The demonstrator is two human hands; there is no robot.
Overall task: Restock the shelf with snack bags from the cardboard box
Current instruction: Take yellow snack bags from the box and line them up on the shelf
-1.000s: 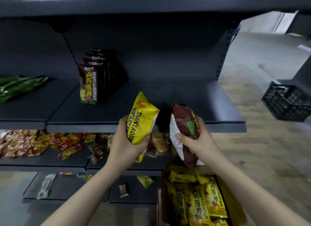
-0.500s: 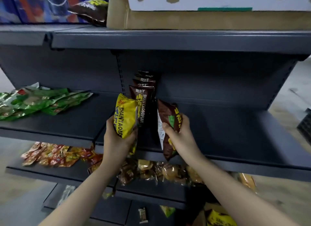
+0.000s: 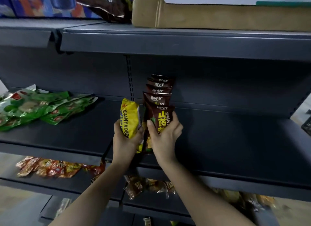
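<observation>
Fingers of the left hand (image 3: 125,141) wrapped a crinkly yellow foil snack bag (image 3: 129,118), lifted to the dark metal shelf (image 3: 235,141); beside it, the right hand (image 3: 164,138) gripped a glossy brown foil snack bag (image 3: 162,119), newly pressed against the upright brown row (image 3: 159,91), so placement looked imminent.

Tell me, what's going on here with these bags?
A person is stocking a dark metal shelf with snack bags. Their right hand grips a brown bag and holds it at the front of a row of matching brown bags standing upright on the shelf. Their left hand holds a yellow bag just beside that row, not yet set down. Green packets lie flat further left on the same level.
</observation>
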